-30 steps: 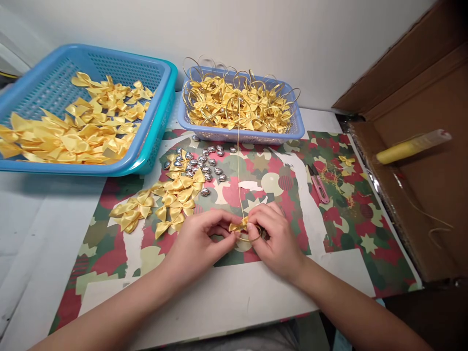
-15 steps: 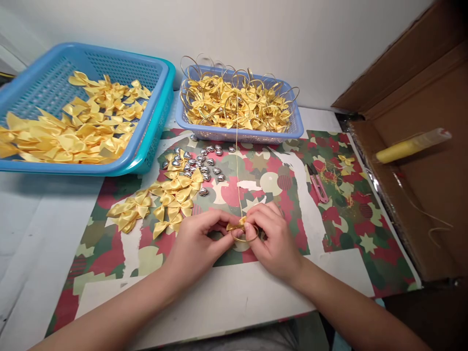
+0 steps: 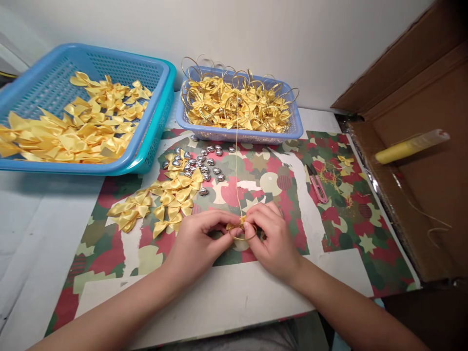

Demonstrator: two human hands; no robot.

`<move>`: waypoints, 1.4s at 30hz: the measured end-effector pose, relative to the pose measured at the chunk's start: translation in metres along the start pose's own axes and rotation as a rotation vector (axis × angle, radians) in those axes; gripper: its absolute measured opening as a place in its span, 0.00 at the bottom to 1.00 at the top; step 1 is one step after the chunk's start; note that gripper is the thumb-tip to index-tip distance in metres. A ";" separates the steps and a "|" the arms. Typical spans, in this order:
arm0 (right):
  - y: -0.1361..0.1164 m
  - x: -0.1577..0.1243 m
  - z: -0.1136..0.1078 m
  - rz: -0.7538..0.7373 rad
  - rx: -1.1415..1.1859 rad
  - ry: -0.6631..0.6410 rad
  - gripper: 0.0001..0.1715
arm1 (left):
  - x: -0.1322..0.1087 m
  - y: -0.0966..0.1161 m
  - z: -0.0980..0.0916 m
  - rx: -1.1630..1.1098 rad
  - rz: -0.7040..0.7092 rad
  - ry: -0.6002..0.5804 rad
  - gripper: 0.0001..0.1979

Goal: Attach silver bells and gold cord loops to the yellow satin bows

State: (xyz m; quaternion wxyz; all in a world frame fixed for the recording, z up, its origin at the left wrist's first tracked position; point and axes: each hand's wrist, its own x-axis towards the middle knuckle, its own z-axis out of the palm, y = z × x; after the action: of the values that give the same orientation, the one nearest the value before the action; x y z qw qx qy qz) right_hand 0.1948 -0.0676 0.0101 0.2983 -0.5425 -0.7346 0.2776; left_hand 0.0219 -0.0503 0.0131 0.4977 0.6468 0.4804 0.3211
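Note:
My left hand (image 3: pixel 204 236) and my right hand (image 3: pixel 272 236) meet over the patterned sheet, fingertips nearly touching. Between them is a small yellow bow (image 3: pixel 243 221), partly covered by the fingers, with a gold ring (image 3: pixel 244 239) just below it. The left fingers pinch the bow's left side. My right thumb and forefinger close on the ring and the bow's right side. A thin yellow thread (image 3: pixel 237 170) runs from the bow up toward the basket of ringed bows. Loose yellow bows (image 3: pixel 175 195) and silver bells (image 3: pixel 204 169) lie beyond my left hand.
A blue basket (image 3: pixel 153 112) of yellow bows stands at the left. Behind the bells is a smaller basket (image 3: pixel 241 135) full of ringed bows. Pink snips (image 3: pixel 319 189) and thread scraps (image 3: pixel 334 180) lie at right, near a cardboard box (image 3: pixel 402 204) with a yellow spool (image 3: pixel 411 146).
The gold ring has shifted slightly to the left between my fingers. Both hands are in almost the same place.

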 end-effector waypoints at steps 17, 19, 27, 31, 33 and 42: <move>0.000 0.000 0.002 0.001 0.011 0.025 0.10 | 0.001 0.004 0.000 -0.159 -0.168 0.017 0.03; -0.001 -0.001 0.002 0.000 0.012 0.099 0.10 | 0.001 0.004 0.000 -0.184 -0.209 0.032 0.03; -0.010 -0.008 0.002 -0.238 -0.176 0.166 0.06 | 0.002 -0.002 0.001 -0.248 -0.228 0.043 0.03; -0.006 -0.003 0.004 -0.098 -0.322 0.170 0.10 | 0.000 0.000 0.002 -0.175 -0.204 0.039 0.05; -0.005 -0.001 0.004 -0.057 -0.337 0.153 0.09 | 0.000 0.000 0.003 -0.161 -0.184 0.030 0.06; -0.010 0.005 0.001 0.140 0.321 0.091 0.11 | 0.001 0.006 0.005 -0.261 -0.225 0.023 0.04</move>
State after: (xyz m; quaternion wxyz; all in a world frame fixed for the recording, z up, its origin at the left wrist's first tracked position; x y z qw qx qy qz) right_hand 0.1861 -0.0654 0.0172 0.3940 -0.5495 -0.6271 0.3867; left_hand 0.0287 -0.0517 0.0169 0.6048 0.5150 0.5099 0.3302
